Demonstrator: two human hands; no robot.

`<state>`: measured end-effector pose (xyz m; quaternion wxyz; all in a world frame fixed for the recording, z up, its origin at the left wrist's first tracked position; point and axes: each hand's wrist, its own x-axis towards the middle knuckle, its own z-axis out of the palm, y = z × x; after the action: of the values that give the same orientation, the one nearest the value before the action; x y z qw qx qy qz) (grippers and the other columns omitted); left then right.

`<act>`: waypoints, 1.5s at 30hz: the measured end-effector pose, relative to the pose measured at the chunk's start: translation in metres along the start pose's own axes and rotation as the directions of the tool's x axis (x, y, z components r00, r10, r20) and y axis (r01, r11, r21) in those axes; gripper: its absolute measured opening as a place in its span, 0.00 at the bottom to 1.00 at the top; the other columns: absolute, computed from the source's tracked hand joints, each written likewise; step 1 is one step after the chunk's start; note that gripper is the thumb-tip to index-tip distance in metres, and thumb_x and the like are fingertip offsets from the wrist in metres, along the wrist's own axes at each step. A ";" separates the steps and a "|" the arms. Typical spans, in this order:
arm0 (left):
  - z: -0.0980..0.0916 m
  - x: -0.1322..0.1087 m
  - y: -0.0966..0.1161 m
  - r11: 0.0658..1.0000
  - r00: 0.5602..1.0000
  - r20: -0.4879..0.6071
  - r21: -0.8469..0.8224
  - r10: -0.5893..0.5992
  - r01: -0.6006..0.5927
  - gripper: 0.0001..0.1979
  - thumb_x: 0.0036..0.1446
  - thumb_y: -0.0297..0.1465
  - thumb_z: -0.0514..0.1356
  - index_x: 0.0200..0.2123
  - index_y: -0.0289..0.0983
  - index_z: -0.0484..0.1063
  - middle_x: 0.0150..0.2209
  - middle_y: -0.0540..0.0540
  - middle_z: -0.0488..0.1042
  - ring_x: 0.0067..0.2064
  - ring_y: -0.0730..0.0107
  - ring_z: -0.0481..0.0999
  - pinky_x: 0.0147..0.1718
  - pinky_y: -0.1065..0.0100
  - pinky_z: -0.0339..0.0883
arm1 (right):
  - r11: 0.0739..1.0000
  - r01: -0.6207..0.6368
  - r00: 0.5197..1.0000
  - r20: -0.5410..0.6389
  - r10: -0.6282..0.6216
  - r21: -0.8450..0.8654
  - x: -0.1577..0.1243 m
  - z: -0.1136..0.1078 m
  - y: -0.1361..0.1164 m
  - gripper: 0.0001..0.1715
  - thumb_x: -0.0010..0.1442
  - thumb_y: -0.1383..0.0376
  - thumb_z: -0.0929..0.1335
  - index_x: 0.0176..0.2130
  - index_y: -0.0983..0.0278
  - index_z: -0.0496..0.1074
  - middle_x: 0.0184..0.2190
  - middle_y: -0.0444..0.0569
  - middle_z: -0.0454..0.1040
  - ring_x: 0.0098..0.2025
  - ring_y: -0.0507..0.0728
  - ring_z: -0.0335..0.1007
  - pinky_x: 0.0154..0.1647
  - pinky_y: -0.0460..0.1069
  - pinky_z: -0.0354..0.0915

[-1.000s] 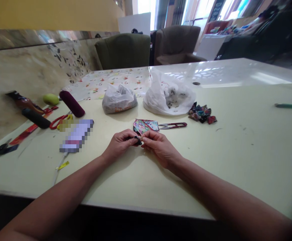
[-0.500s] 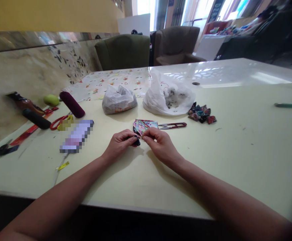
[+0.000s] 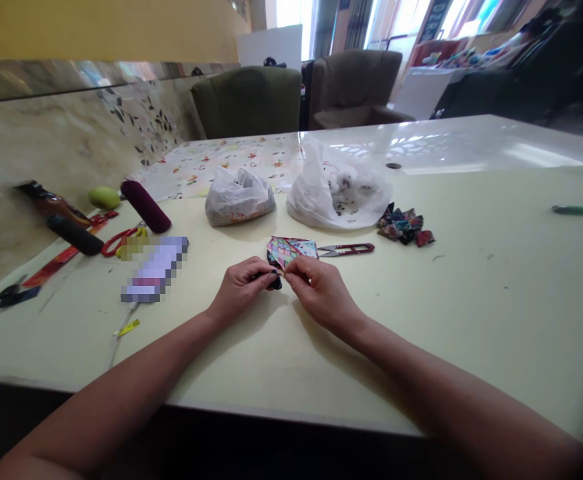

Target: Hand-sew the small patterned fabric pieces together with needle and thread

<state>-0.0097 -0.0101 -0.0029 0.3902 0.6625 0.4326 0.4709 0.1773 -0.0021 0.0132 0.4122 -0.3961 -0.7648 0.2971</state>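
My left hand (image 3: 244, 283) is closed, pinching a small dark piece of fabric (image 3: 276, 282) between thumb and fingers. Close beside it, my right hand (image 3: 316, 283) is closed too, its thumb and forefinger pressed together at the fabric's edge. Whatever lies between those fingertips is too small to make out. Just beyond both hands lies a stack of colourful patterned fabric pieces (image 3: 291, 250). Thread snips (image 3: 346, 250) with dark red handles rest against its right side, blades pointing left.
Behind the snips stand a white plastic bag (image 3: 304, 203) of stuffing and a smaller bag (image 3: 239, 200). Several sewn fabric pieces (image 3: 405, 225) lie right of them. To the left are a phone (image 3: 164, 263), scissors (image 3: 116, 243), thread spools (image 3: 146, 207), a green fruit (image 3: 104, 197) and a bottle (image 3: 51, 201).
The whole view has shifted very slightly. Both hands keep nearly the same pose, still close together at the dark fabric.
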 end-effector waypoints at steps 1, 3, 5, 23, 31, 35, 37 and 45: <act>0.000 0.000 0.001 1.000 1.000 -0.003 0.019 0.000 0.000 0.09 0.58 0.35 0.65 0.33 0.36 0.79 0.32 0.46 0.75 0.33 0.70 0.78 0.35 0.69 0.74 | 1.000 -0.007 1.000 0.001 0.007 -0.003 -0.001 0.001 0.000 0.10 0.60 0.70 0.64 0.27 0.62 0.65 0.25 0.45 0.70 0.29 0.53 0.63 0.33 0.47 0.56; 0.000 -0.001 0.003 0.999 1.000 -0.002 0.040 -0.011 0.011 0.09 0.58 0.36 0.65 0.32 0.36 0.79 0.32 0.46 0.75 0.33 0.70 0.77 0.35 0.69 0.73 | 0.999 -0.029 1.000 -0.001 0.029 0.019 -0.002 0.002 -0.001 0.10 0.60 0.69 0.64 0.27 0.62 0.65 0.25 0.45 0.70 0.29 0.53 0.63 0.33 0.48 0.56; 0.000 -0.001 0.004 0.999 0.999 0.004 0.020 -0.034 0.034 0.10 0.57 0.37 0.65 0.31 0.36 0.79 0.31 0.46 0.75 0.32 0.70 0.77 0.34 0.70 0.73 | 0.994 -0.070 0.997 -0.004 0.071 0.088 -0.003 0.004 -0.001 0.09 0.60 0.68 0.64 0.27 0.62 0.65 0.25 0.45 0.69 0.29 0.53 0.62 0.33 0.48 0.56; 0.001 0.000 0.007 0.982 0.980 -0.062 -0.050 -0.187 0.184 0.11 0.55 0.36 0.65 0.27 0.35 0.76 0.24 0.52 0.67 0.22 0.80 0.61 0.22 0.74 0.57 | 0.919 -0.216 0.976 0.041 0.215 0.331 0.003 0.005 0.010 0.10 0.60 0.62 0.66 0.28 0.63 0.67 0.25 0.42 0.64 0.30 0.51 0.58 0.35 0.48 0.55; 0.007 -0.001 0.006 0.945 0.955 -0.105 -0.207 -0.277 0.252 0.11 0.53 0.38 0.67 0.31 0.35 0.74 0.24 0.52 0.70 0.21 0.80 0.61 0.21 0.73 0.55 | 0.896 -0.208 0.978 0.117 0.176 0.392 0.002 0.008 0.013 0.08 0.58 0.62 0.68 0.29 0.63 0.71 0.30 0.44 0.70 0.33 0.52 0.62 0.36 0.48 0.58; 0.007 -0.002 0.010 0.946 0.956 -0.098 -0.207 -0.276 0.252 0.12 0.53 0.38 0.67 0.31 0.35 0.74 0.24 0.52 0.71 0.22 0.79 0.62 0.22 0.73 0.57 | 0.951 -0.108 0.985 0.162 0.063 0.288 0.002 0.003 0.004 0.09 0.59 0.66 0.66 0.26 0.63 0.69 0.27 0.44 0.69 0.32 0.52 0.64 0.37 0.48 0.58; 0.007 -0.003 0.011 0.944 0.958 -0.087 -0.218 -0.273 0.249 0.12 0.54 0.39 0.66 0.31 0.35 0.74 0.26 0.51 0.72 0.23 0.79 0.63 0.23 0.73 0.58 | 0.975 -0.036 0.990 0.142 0.005 0.218 0.002 0.001 0.000 0.09 0.59 0.67 0.66 0.26 0.63 0.68 0.26 0.44 0.69 0.32 0.52 0.64 0.37 0.48 0.58; 0.006 -0.002 0.004 0.929 0.959 -0.113 -0.299 -0.259 0.216 0.12 0.55 0.39 0.66 0.30 0.35 0.73 0.24 0.52 0.69 0.23 0.79 0.63 0.22 0.74 0.57 | 0.967 -0.050 0.991 0.130 0.018 0.249 0.003 -0.001 0.003 0.09 0.60 0.66 0.66 0.28 0.63 0.68 0.27 0.43 0.69 0.32 0.52 0.64 0.37 0.48 0.59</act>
<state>-0.0032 -0.0137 -0.0012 0.5018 0.5048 0.4658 0.5258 0.1780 0.0016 0.0126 0.4046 -0.3340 -0.7387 0.4231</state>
